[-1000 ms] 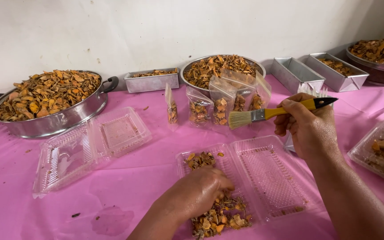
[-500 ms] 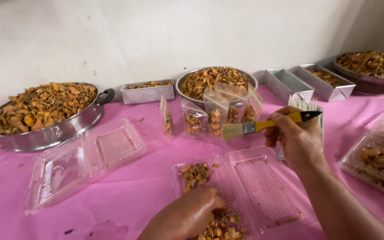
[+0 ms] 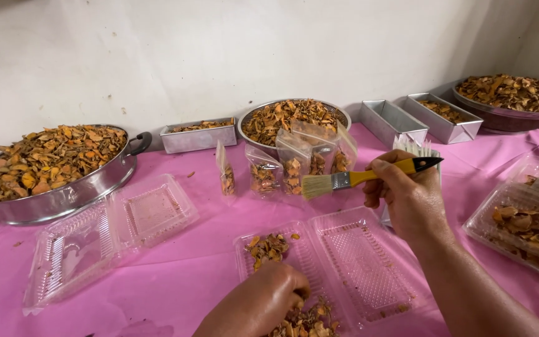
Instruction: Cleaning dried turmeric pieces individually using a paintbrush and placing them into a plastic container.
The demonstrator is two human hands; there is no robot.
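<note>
On the pink table, as I see it:
far left: round steel pan (image 3: pixel 63 200) heaped with dried orange slices
left of centre: empty clear plastic hinged box (image 3: pixel 104 240), lying open
left hand (image 3: pixel 260 306): fingers curled down into dried orange chips (image 3: pixel 304 321) in the open clear clamshell tray (image 3: pixel 357 268), near edge
behind tray: small clear filled pouches (image 3: pixel 288 168), upright
right hand (image 3: pixel 410 196): fingers closed around yellow-handled flat brush (image 3: pixel 363 178), bristles pointing left, held above the tray
far right: clear tub of chips (image 3: pixel 525 228)

Brush (image 3: pixel 360 178): yellow handle with black tip, metal ferrule, pale bristles pointing left; held level above the pink table's middle; clear clamshell (image 3: pixel 344 271) lies open flat at the near edge; dried orange-brown chips (image 3: pixel 268 248) fill its left half.
</note>
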